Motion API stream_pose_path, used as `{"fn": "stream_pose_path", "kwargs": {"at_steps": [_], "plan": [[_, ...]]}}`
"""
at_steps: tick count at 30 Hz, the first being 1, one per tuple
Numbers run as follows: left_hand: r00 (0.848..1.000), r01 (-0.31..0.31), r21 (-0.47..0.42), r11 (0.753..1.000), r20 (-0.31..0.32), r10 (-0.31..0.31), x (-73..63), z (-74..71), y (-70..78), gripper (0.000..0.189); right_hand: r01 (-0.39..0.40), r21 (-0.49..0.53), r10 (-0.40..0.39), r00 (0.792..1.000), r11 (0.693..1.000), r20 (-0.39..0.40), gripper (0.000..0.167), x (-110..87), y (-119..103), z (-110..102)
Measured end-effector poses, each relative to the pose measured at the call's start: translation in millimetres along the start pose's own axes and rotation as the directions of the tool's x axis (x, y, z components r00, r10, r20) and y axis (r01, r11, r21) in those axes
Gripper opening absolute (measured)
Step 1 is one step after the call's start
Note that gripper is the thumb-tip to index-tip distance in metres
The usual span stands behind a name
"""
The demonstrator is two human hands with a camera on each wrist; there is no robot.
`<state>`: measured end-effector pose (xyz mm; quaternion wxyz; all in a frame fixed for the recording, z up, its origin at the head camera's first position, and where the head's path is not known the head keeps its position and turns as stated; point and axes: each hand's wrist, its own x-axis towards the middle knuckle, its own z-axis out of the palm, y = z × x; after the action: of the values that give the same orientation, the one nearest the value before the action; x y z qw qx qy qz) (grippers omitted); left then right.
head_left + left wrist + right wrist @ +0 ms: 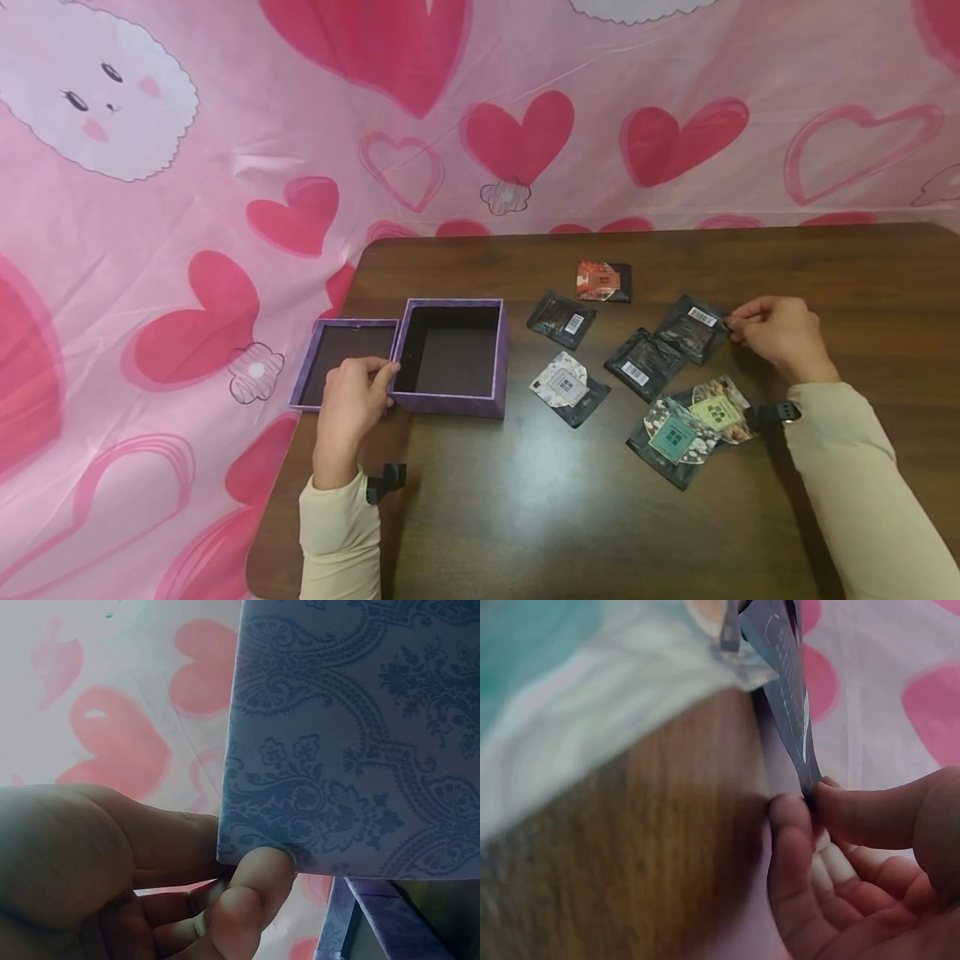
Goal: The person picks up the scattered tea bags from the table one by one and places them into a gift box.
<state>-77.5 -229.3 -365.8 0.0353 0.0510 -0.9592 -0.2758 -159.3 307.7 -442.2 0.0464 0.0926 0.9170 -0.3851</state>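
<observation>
Left hand (349, 410) pinches the purple box (453, 404) at its corner; right hand (784, 333) pinches 1 black sachet (686, 333) — barcode up.

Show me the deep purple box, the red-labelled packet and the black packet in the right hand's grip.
Deep purple box (450, 404): head view, on its front outer wall.
Red-labelled packet (602, 282): head view, on its label.
Held black packet (690, 332): head view, mid-face.

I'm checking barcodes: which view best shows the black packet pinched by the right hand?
The head view: the black packet shows its broad face and white barcode label. The right wrist view shows it nearly edge-on, pinched by the right hand; the left wrist view shows none of it.
</observation>
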Motion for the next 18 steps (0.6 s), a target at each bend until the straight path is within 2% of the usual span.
{"fn": "stream_pose_path", "kwargs": {"at_steps": [5, 11, 15, 18], "plan": [[1.0, 0.006, -0.014, 1.0, -0.003, -0.006, -0.9, 0.8, -0.1, 0.02, -0.01, 0.135, 0.014, 0.999, 0.991, -0.031, 0.025, -0.6, 1, -1], [1.0, 0.006, -0.018, 1.0, -0.008, -0.006, -1.8, 2.3, -0.6, 0.02, -0.013, 0.261, 0.03, 0.998, 0.965, -0.063, 0.025, -3.5, -3, -8], [1.0, 0.004, -0.032, 0.999, -0.007, -0.004, -2.3, 1.8, -0.8, 0.019, -0.015, 0.391, 0.041, 0.997, 0.92, -0.058, 0.011, -8.7, -16, -21], [1.0, 0.007, -0.046, 0.999, -0.009, -0.007, -2.7, 0.7, -0.5, 0.019, 0.001, 0.466, 0.035, 0.997, 0.885, -0.069, 0.024, -10.5, -26, -29]]}}
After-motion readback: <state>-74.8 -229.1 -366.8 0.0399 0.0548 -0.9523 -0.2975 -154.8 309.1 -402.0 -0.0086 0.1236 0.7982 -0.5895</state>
